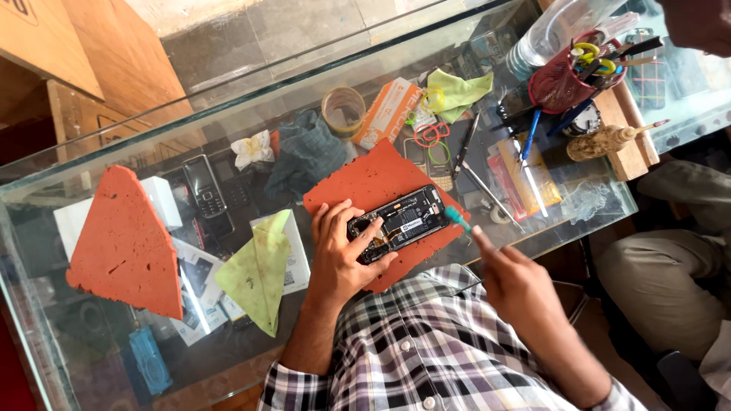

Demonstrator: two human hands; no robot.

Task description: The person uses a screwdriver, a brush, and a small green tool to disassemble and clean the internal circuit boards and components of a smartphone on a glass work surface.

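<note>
An opened black phone [402, 219] with its back cover off lies on an orange-red rubber mat [364, 176] on the glass counter. My left hand [340, 250] rests on the phone's near-left end, fingers spread over it and pressing it down. My right hand [509, 278] holds a thin tool with a teal handle [457, 218]; its tip sits at the phone's right end. A plaid sleeve covers my forearm below.
A second triangular orange mat [126, 243] lies at left, a yellow-green cloth [259, 270] beside it. Tweezers [487, 190], rubber bands, a tape roll [343, 108], a dark rag [304, 152] and a red pen basket [567, 76] crowd the counter. Another person's legs [670, 266] are at right.
</note>
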